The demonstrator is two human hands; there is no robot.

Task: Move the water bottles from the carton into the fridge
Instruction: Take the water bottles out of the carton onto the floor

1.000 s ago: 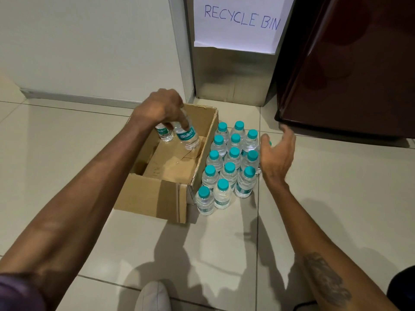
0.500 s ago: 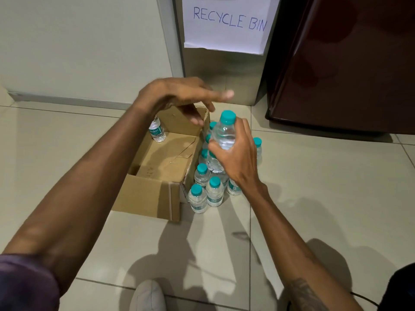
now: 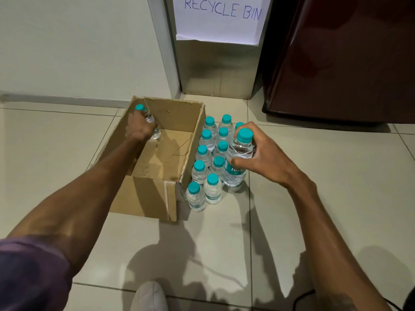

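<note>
13 visible water bottles (image 3: pixel 212 190), 1 carton (image 3: pixel 148 196), 1 left hand (image 3: pixel 140 129), 1 right hand (image 3: pixel 263 158), 1 paper sign (image 3: pixel 220 21)

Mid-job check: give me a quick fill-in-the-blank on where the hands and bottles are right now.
1. The ____ hand grips a bottle inside the carton.
2. The right hand holds a second bottle beside the group of bottles standing on the ____.
3. That group stands on the carton's ____ side.
4. The sign reads RECYCLE ____.
Missing: left; floor; right; BIN.

Bottles (image 3: pixel 206 167) crowd floor between carton (image 3: pixel 148 194) and fridge (image 3: pixel 341 63).
</note>
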